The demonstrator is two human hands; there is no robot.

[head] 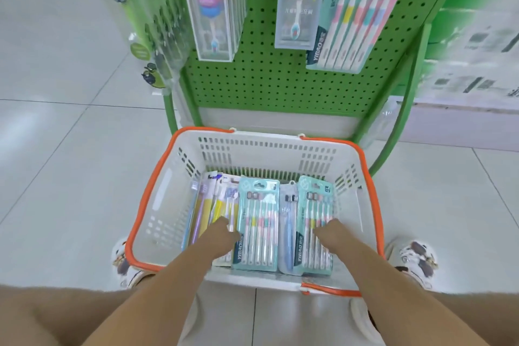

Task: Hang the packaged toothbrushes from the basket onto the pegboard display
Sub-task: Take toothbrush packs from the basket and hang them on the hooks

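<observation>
I am reaching both hands into the basket (179,205): left hand (222,236) and right hand (331,233) touching toothbrush packs (258,222), grip unclear. All packs remaining; pegboard (266,78) waiting.

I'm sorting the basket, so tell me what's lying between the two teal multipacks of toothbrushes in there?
In the head view, a clear pack with a blue toothbrush lies between the left teal multipack and the right teal multipack, partly tucked under the right one.

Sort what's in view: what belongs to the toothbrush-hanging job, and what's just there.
Job: basket; teal toothbrush packs inside it; yellow-backed packs at its left; green pegboard; left hand; right hand.

Just there: blurred boxes at right; patterned shoes; tiled floor.
</observation>
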